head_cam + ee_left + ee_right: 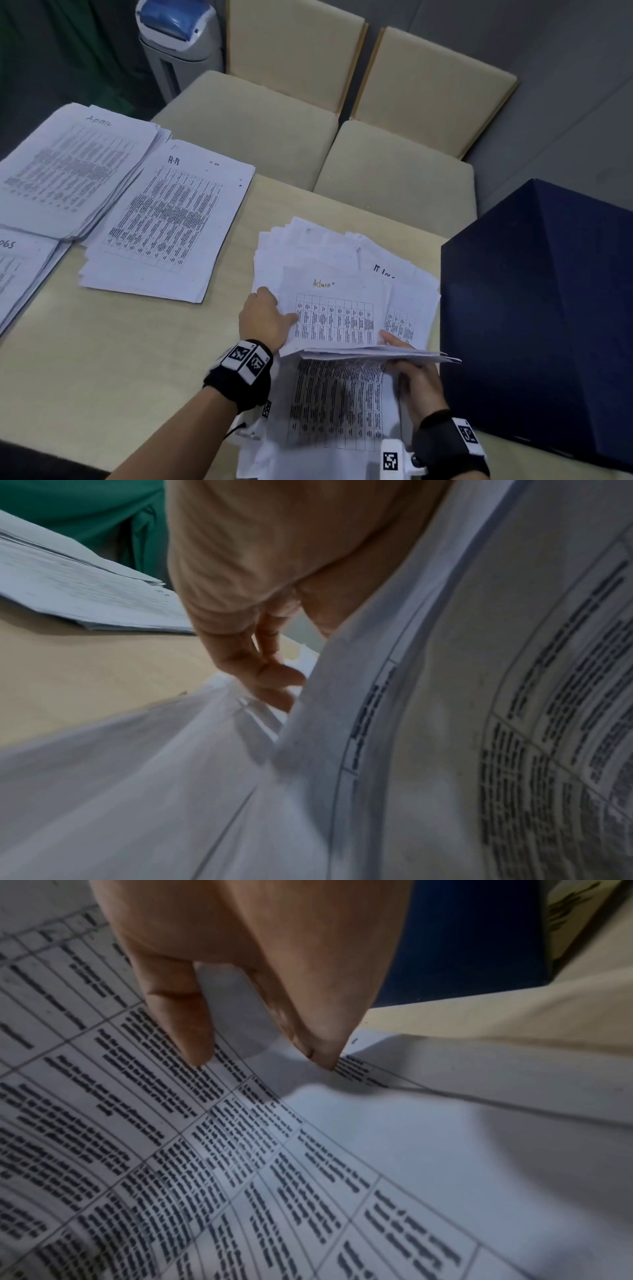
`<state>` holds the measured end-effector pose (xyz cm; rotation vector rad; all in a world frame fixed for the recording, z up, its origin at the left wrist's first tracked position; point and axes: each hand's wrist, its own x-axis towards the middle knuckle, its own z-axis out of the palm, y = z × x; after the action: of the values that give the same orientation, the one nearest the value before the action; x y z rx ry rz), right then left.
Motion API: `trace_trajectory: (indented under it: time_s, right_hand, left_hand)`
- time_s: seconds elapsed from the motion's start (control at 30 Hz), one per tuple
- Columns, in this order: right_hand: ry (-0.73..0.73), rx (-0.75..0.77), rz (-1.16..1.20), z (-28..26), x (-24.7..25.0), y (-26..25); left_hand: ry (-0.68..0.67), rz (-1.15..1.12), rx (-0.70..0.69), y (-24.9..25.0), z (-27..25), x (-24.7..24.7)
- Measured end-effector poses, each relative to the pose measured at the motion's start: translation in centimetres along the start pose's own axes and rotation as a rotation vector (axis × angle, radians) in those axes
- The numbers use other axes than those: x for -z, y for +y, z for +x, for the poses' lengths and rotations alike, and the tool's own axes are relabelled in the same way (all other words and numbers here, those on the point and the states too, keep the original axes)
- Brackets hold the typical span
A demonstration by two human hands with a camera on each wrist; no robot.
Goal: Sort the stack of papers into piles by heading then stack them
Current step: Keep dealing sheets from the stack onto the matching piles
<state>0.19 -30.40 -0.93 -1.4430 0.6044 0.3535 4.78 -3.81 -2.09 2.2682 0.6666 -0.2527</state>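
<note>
A loose, fanned stack of printed sheets (342,253) lies on the table at centre right. Above its near end I hold a sheet headed "Admin" (335,318), lifted off another table-printed sheet (335,404). My left hand (274,315) pinches its left edge, thumb on top. My right hand (407,363) pinches the near right edge of a few sheets; in the right wrist view the thumb (178,1015) and a fingertip press on the paper (240,1150). Sorted piles lie at left: "Admin" (68,164), "H-R" (168,219), and one cut off by the frame (20,274).
A large dark blue box (548,308) stands on the table right beside the stack and my right hand. Beige chairs (394,178) line the far edge, with a white and blue appliance (178,41) behind them. Bare tabletop (120,359) shows in front of the left piles.
</note>
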Motion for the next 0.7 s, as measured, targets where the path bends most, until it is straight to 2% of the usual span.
trace_trajectory:
  time_s: [0.07, 0.17, 0.23, 0.3, 0.37, 0.43, 0.53, 0.6, 0.63, 0.7]
  right_hand:
    - [0.001, -0.007, -0.003, 0.3, 0.0, 0.2]
    - [0.031, 0.02, 0.022, 0.2, -0.2, 0.0]
    - [0.059, 0.041, 0.053, 0.1, -0.3, -0.1]
    - [0.082, 0.086, 0.016, 0.3, -0.1, 0.3]
    - [0.136, 0.112, -0.059, 0.6, 0.2, 0.6]
    - [0.209, 0.095, -0.105, 0.8, 0.4, 0.5]
    - [0.234, 0.066, -0.058, 0.7, 0.3, 0.2]
    - [0.224, 0.079, 0.008, 0.4, 0.1, 0.1]
    - [0.222, 0.08, 0.027, 0.3, 0.2, 0.2]
    - [0.224, 0.107, -0.008, 0.0, 0.5, 0.4]
  left_hand:
    - [0.005, -0.064, -0.049, 0.2, -0.1, 0.2]
    - [-0.025, -0.118, -0.242, 0.6, -0.7, 0.6]
    - [-0.07, -0.262, -0.295, 0.8, -1.2, 1.0]
    - [-0.208, -0.532, -0.317, 0.6, -1.7, 1.6]
    - [-0.416, -0.728, -0.374, 0.1, -2.0, 2.1]
    - [-0.589, -0.762, -0.391, -0.4, -2.2, 2.5]
    - [-0.704, -0.666, -0.337, -1.2, -2.0, 2.7]
    - [-0.715, -0.66, -0.217, -1.2, -2.1, 2.9]
    - [-0.666, -0.653, -0.145, -1.1, -2.0, 2.9]
    - [-0.396, -0.526, -0.107, -1.1, -1.5, 2.2]
